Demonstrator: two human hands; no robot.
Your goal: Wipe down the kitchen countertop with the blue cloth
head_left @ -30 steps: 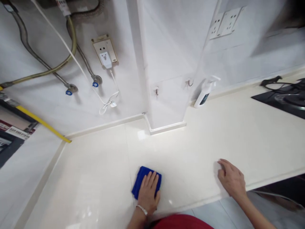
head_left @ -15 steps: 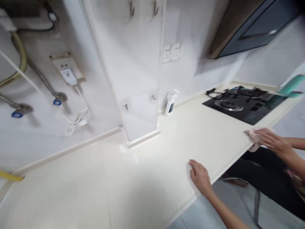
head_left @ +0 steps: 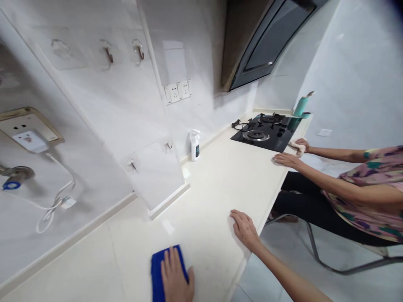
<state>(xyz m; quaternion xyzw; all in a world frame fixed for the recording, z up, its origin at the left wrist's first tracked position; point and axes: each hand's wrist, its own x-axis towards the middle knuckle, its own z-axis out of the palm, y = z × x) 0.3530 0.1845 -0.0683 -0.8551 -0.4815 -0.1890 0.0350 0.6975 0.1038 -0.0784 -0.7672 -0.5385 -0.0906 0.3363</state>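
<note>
Pressing blue cloth (head_left: pixel 155 272), long axis apparently forward

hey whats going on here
The person's left hand lies flat on a blue cloth on the cream stone countertop, while their bare right hand rests at the counter's front edge. Farther along, a seated person in a floral top has a small pale cloth in one hand, beside a black glass gas hob. A white spray bottle stands against the wall.
</note>
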